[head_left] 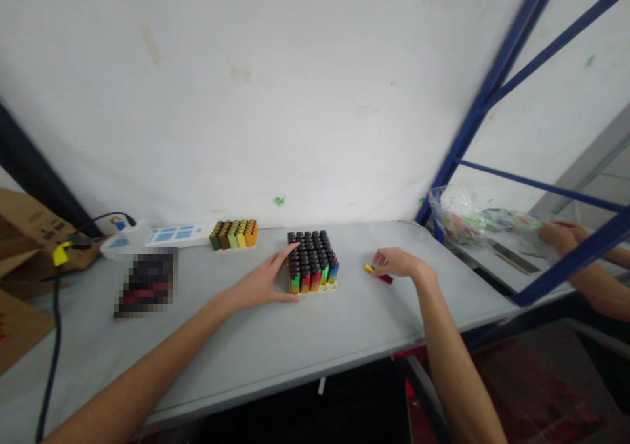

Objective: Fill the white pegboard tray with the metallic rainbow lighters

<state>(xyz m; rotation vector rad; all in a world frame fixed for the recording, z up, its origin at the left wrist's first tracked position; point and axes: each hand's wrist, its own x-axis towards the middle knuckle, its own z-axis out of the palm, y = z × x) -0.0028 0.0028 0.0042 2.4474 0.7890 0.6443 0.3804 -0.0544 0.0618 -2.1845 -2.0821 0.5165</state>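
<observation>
A white tray point(326, 290) holds rows of upright lighters point(310, 260) with black tops and multicoloured bodies. My left hand point(268, 280) rests at the tray's left side, thumb and fingers spread around its edge. To the right of the tray, my right hand point(394, 262) is closed on a small object point(384, 277) with a yellow end and a dark red end, low over the table. It looks like a lighter. Further back on the left, a smaller tray holds yellow, green and orange lighters point(233, 235).
A power strip point(177, 234), a blurred dark item point(147, 283) and a cardboard box point(24, 267) are on the left. At the right stands a blue metal frame point(460, 136). Beyond it are plastic bags point(462, 218) and another person's hands point(566, 237).
</observation>
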